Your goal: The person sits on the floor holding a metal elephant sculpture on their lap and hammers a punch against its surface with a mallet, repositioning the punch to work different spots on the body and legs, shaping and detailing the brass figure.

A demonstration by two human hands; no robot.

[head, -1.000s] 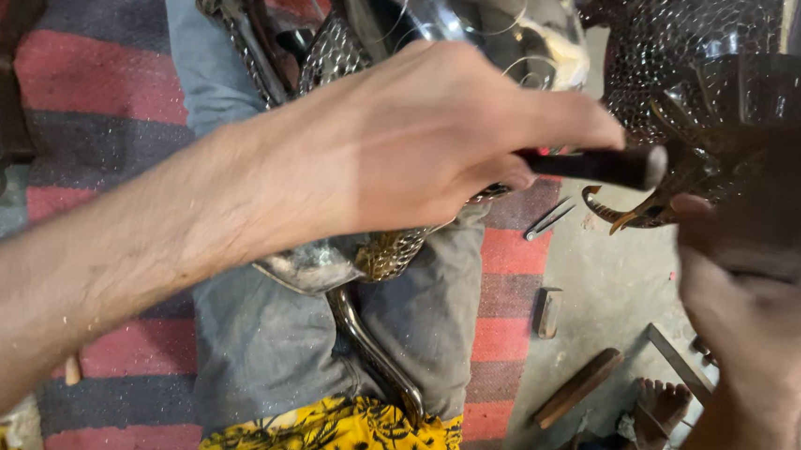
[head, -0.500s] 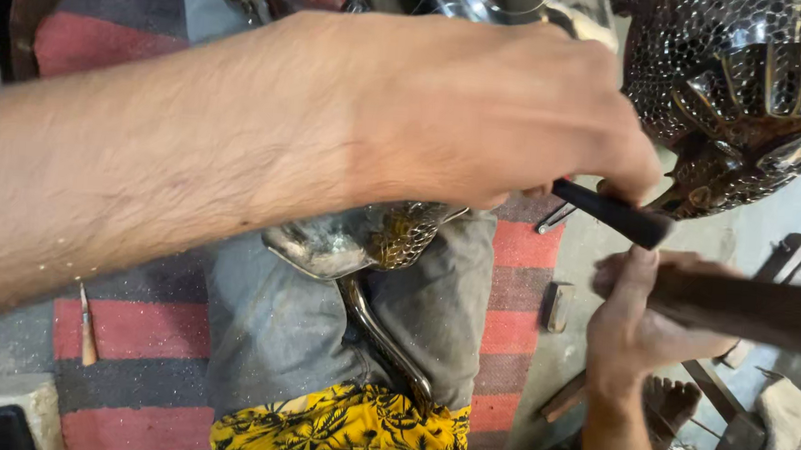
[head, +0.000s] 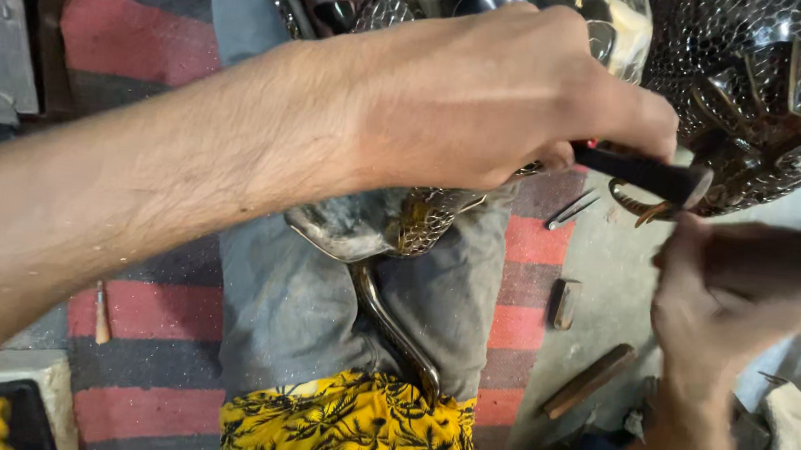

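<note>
Nearest the camera, left hand (head: 484, 99) clamped around a black-handled chisel (head: 653, 174), tip set against the scaled metal vessel (head: 757, 100). Lower right, right hand (head: 724, 304) closed on a blurred dark hammer handle (head: 784, 256), just beside the vessel. Beneath, grey trousers (head: 320, 304), yellow patterned cloth (head: 349, 428). Farther off, red-striped mat (head: 160, 39) and tweezers (head: 571, 209).
</note>
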